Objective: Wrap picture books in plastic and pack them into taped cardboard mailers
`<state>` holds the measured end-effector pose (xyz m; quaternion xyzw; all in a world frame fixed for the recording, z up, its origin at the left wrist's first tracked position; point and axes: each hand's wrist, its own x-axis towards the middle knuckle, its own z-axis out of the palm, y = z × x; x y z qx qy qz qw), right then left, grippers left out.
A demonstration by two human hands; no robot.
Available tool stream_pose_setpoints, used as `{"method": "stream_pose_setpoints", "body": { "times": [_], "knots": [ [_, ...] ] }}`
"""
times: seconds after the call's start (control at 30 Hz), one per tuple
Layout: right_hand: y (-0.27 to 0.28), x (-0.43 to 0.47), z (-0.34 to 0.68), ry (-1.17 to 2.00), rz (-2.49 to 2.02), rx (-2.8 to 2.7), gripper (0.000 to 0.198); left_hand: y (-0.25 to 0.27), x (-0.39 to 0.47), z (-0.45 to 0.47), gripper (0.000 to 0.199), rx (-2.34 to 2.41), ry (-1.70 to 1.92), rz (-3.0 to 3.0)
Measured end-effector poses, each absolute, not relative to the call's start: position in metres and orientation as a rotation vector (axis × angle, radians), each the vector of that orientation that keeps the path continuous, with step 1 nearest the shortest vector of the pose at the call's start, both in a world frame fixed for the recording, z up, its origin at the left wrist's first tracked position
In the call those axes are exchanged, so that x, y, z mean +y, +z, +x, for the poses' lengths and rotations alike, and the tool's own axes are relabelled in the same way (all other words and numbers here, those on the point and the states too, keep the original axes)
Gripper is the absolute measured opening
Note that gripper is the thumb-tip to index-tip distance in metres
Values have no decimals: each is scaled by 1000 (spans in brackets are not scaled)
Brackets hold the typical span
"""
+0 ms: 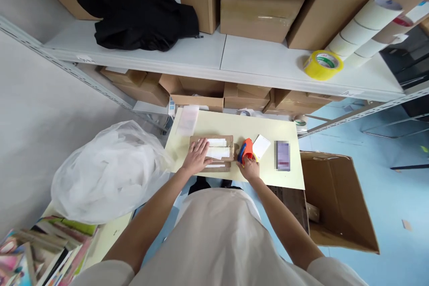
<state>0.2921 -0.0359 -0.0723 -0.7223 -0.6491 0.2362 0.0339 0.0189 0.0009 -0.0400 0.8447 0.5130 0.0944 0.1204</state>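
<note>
My left hand (197,156) lies over the left end of a small brown cardboard box (229,140), fingers stretched out on its top. White paper labels (219,153) show on that box. Nearer my body, a second brown carton edge (217,168) with a white strip shows just below it; how the two meet is hard to tell. To the right, my right hand (250,167) is closed around an orange and blue tape dispenser (247,146) that stands on the pale table. Part of its grip is hidden under my fingers. A white card stack (261,146) lies just beyond it.
On the pale table (281,129) are a blurred-out purple item (283,156) and a translucent sheet (188,119). A shelf (208,56) with cartons, black cloth (144,15) and yellow tape (323,65) spans behind. A plastic bag (107,174) stands left, a large open carton (338,201) right.
</note>
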Motion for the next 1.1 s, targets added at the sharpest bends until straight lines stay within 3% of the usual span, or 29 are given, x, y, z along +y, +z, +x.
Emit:
{"method": "stream_pose_setpoints", "body": {
  "times": [0.3,0.5,0.6,0.87,1.1],
  "knots": [
    [-79,-29,287,778,-2355,-1788,34,-38,-6,20,75,1483,248,2438],
    [-34,-25,323,901,-1917,-1248,24,-40,-9,16,76,1449,247,2473],
    [3,-4,315,853,-1742,-1022,30,-42,-9,14,77,1412,284,2497],
    [45,50,252,1402,-1559,-1267,53,-38,-5,5,72,1303,411,2342],
    [26,40,251,1427,-1615,-1308,56,-22,12,4,50,1199,725,1589]
  ]
}}
